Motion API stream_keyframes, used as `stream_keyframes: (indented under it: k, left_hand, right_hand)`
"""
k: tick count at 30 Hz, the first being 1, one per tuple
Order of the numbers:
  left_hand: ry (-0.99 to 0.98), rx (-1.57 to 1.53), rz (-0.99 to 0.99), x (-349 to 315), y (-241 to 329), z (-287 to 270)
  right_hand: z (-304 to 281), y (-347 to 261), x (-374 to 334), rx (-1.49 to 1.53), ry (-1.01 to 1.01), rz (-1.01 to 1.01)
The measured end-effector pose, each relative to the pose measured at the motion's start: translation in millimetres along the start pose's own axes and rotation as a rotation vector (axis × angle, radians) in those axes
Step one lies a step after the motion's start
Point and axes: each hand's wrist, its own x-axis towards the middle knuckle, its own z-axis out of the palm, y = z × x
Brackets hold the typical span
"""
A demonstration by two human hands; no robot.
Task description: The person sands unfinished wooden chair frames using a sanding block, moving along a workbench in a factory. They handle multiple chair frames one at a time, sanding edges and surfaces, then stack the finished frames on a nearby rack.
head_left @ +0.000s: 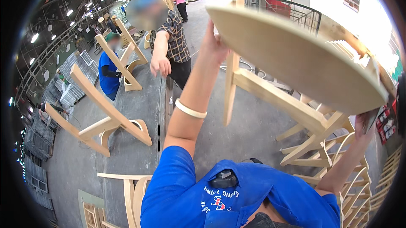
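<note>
Both my arms are raised around a pale wooden chair, its broad, curved panel (296,54) tilted in front of me. My left hand (218,45) grips the panel's left end, with the thumb side showing and the other fingers partly behind the wood. At the panel's right end my right hand (364,122) is closed on the edge; it is small and partly hidden. Below the panel show a wooden leg (230,88) and a rail (279,97), which appear to belong to the same chair.
On the long grey bench (127,160) at left stand wooden chair frames (114,120). A co-worker in a checked shirt (175,38) stands beside it, one arm out; another in blue (109,69) is beyond. Stacked chair parts (355,185) crowd my right. A railing (304,16) stands behind.
</note>
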Motion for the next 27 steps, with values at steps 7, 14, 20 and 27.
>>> stream_keyframes:
  k: [7, 14, 20, 27]
  left_hand:
    - [-0.013, 0.065, -0.078, 100, -31, -221]
    - [0.073, -0.128, -0.258, 155, -35, -436]
    - [0.393, -0.126, -0.116, 177, -3, -490]
    - [0.561, -0.104, -0.125, 288, 42, -518]
  right_hand:
    - [-40, 153, 18, -0.060, 0.555, 0.322]
    - [-88, 311, 93, -0.185, 0.535, 0.590]
    - [-129, 447, 185, -0.225, 0.634, 0.904]
    - [-153, 596, 293, -0.129, 0.556, 1.034]
